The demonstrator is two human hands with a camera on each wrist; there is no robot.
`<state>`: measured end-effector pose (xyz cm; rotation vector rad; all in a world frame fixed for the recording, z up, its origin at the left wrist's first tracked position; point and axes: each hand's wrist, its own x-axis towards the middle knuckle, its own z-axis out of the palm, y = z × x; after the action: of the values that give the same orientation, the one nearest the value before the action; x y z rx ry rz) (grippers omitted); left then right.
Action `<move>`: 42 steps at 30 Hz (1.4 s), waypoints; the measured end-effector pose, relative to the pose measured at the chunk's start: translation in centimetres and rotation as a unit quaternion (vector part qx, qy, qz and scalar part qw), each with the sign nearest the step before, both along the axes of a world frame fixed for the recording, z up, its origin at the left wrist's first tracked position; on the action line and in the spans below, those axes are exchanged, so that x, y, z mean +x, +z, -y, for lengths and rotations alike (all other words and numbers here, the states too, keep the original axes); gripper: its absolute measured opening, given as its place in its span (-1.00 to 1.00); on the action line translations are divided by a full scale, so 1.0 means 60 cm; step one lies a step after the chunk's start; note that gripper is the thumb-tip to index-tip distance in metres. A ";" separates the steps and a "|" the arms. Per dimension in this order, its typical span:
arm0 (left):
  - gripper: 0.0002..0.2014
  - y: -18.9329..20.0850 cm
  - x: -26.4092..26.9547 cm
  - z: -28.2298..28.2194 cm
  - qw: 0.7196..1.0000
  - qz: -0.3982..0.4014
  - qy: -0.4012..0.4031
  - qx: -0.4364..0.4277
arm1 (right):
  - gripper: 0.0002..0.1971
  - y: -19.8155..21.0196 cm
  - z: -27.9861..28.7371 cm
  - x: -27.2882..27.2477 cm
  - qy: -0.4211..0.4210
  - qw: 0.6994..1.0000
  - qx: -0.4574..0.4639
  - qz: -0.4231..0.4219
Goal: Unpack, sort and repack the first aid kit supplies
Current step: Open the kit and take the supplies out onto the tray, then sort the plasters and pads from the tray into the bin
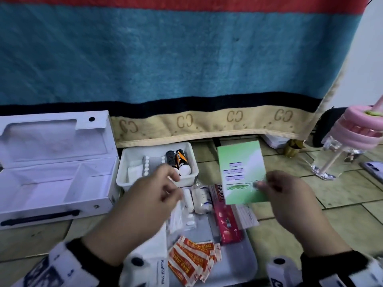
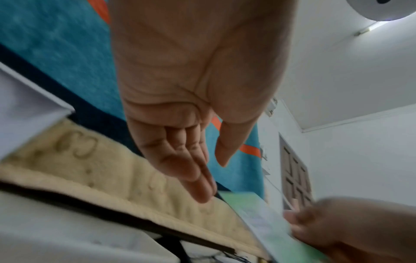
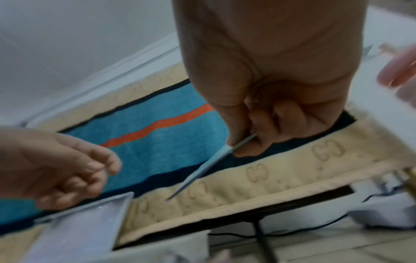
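The right hand [image 1: 288, 195] pinched the green card [image 1: 241, 175] by its lower edge above the tray [image 1: 246, 264], the left hand [image 1: 149, 201] hung loose and empty, so the card should probably go flat into the open case [image 1: 51, 189].

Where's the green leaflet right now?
In the head view the green leaflet is held up right of centre, pinched at its lower right edge by the right hand, above the red Bactidol box and right of the white tray.
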<state>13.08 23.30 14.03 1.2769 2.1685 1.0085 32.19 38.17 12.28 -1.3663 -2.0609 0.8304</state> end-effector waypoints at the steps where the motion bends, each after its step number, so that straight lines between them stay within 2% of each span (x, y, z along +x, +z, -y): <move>1: -0.88 0.005 -0.016 0.005 0.999 -0.026 0.022 -0.003 | -0.95 -0.004 -0.010 0.011 -0.022 0.998 0.022 0.046; 4: -0.82 0.006 -0.086 0.027 0.986 -0.134 0.081 -0.058 | -0.88 -0.039 -0.034 0.031 -0.056 0.981 0.027 0.185; 7: -0.63 -0.013 -0.163 0.054 0.953 -0.216 0.141 -0.156 | -0.86 -0.074 -0.042 0.029 -0.031 0.973 0.000 0.229; 9: -0.55 -0.026 -0.196 0.063 0.945 -0.210 0.145 -0.205 | -0.84 -0.089 -0.044 0.018 -0.005 0.970 -0.017 0.241; 13: -0.68 -0.042 -0.214 0.057 0.946 -0.172 0.109 -0.251 | -0.79 -0.097 -0.047 -0.011 0.042 0.959 -0.028 0.277; 16: -0.64 -0.053 -0.217 0.044 0.947 -0.148 0.083 -0.272 | -0.77 -0.096 -0.050 -0.027 0.078 0.946 -0.031 0.314; 20: -0.59 -0.076 -0.229 0.037 0.939 -0.131 0.030 -0.317 | -0.59 -0.066 -0.059 -0.046 0.099 0.917 0.003 0.385; 23: -0.56 -0.093 -0.237 0.040 0.925 -0.147 0.010 -0.350 | -0.58 -0.018 -0.063 -0.081 0.120 0.925 0.046 0.358; 26: -0.54 -0.098 -0.231 0.038 0.917 -0.173 0.017 -0.360 | -0.65 0.023 -0.053 -0.149 0.204 0.927 0.090 0.302; 28: -0.54 -0.101 -0.231 0.037 0.911 -0.196 0.004 -0.362 | -0.68 0.030 -0.049 -0.202 0.262 0.908 0.119 0.304; 30: -0.56 -0.100 -0.230 0.037 0.906 -0.217 -0.020 -0.364 | -0.69 0.023 -0.049 -0.253 0.303 0.878 0.134 0.345; 35: -0.57 -0.102 -0.230 0.039 0.883 -0.262 -0.059 -0.385 | -0.77 -0.010 -0.055 -0.335 0.333 0.797 0.135 0.485; 36: -0.56 -0.103 -0.231 0.040 0.878 -0.269 -0.063 -0.391 | -0.80 -0.021 -0.059 -0.343 0.338 0.796 0.133 0.485; 39: -0.55 -0.104 -0.234 0.041 0.867 -0.285 -0.073 -0.401 | -0.74 -0.044 -0.068 -0.350 0.338 0.817 0.123 0.451; 42: -0.56 -0.101 -0.231 0.040 0.870 -0.282 -0.074 -0.397 | -0.73 -0.050 -0.059 -0.362 0.343 0.795 0.142 0.480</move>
<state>-0.81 20.89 7.95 1.3487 2.4091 -0.3959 10.47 41.74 9.29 -0.8972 -3.4072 -0.0578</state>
